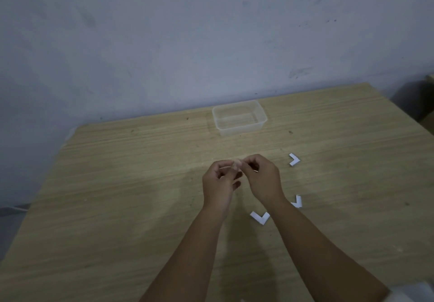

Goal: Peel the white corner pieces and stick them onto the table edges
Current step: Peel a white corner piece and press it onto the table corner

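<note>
Nearest the camera, two bare forearms reach up from the bottom edge over the wooden table [117, 196]. The left hand [217, 184] and right hand [261, 179] meet above the middle of it, fingertips [236, 165] bunched together on something small and pale. It is too blurred to name, though it is probably a corner piece being peeled. Each grip is curled tight on that small thing, thumb against fingers.

Three white corner pieces lie loose on the table: one [294, 159] to the right of the hands, one [297, 202] just beside the right wrist and partly hidden by it, one [260, 217] between the forearms. A clear plastic container [239, 118] stands near the far edge, by the wall [211, 31].

To peel well, I judge one hand should hold the piece firm while a nail of the other lifts the backing at a tip, then draws it off slowly so the piece keeps its bend. The sticky face should stay off the fingers before it goes to a table edge.
</note>
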